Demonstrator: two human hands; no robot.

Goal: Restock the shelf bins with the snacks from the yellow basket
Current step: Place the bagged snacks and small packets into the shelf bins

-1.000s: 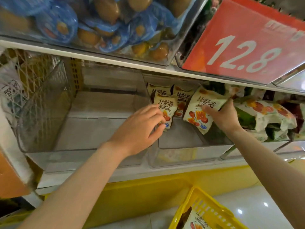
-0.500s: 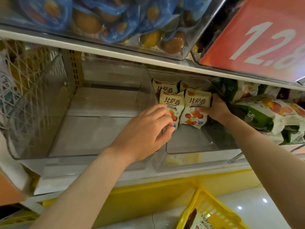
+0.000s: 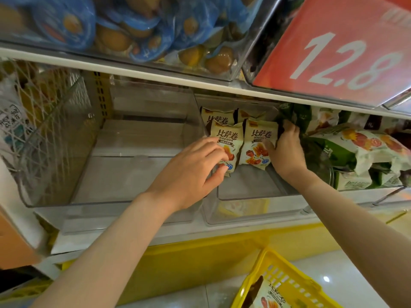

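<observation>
In the clear plastic bin (image 3: pixel 244 211), toward its back, cream snack packets with dark lettering and red-orange pictures stand upright. The left hand (image 3: pixel 191 172) pinches the left packet (image 3: pixel 224 141), and the right hand (image 3: pixel 287 152) curls round the edge of the right packet (image 3: pixel 258 143).

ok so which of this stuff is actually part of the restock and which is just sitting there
In the job: left hand pinching the left front packet; right hand gripping the right front packet; middle clear bin holding them; yellow basket on the floor.
Just around: blue-wrapped snacks above; red 12.8 sign; green-and-white bags on the right.
</observation>
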